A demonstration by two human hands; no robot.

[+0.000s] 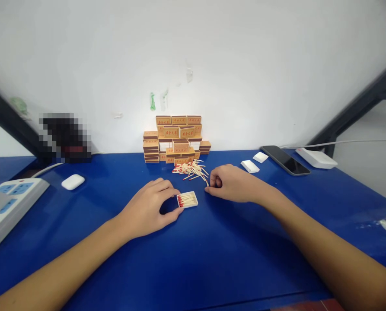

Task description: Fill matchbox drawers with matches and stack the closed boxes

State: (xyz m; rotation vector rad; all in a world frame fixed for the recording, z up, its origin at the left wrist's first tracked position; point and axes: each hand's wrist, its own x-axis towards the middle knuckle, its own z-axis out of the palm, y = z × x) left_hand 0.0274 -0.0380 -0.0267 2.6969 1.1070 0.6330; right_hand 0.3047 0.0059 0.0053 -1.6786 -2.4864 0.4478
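Observation:
A white matchbox tray [187,200] holding several red-tipped matches lies on the blue table. My left hand [152,207] grips the tray's left end between thumb and fingers. To the right, my right hand [230,183] is closed in a pinch on a match at the edge of the loose pile; its curled fingers partly hide the match. The pile of loose matches [193,169] lies just behind the tray, red tips mostly to the left. Behind the pile stand stacked orange matchboxes [179,140] against the wall.
At the right are two small white pieces [250,166], a dark phone [285,160] and a white box [316,158] with a cable. A white earphone case [72,182] and a power strip [14,201] lie at the left, near a pixelated dark object [66,138].

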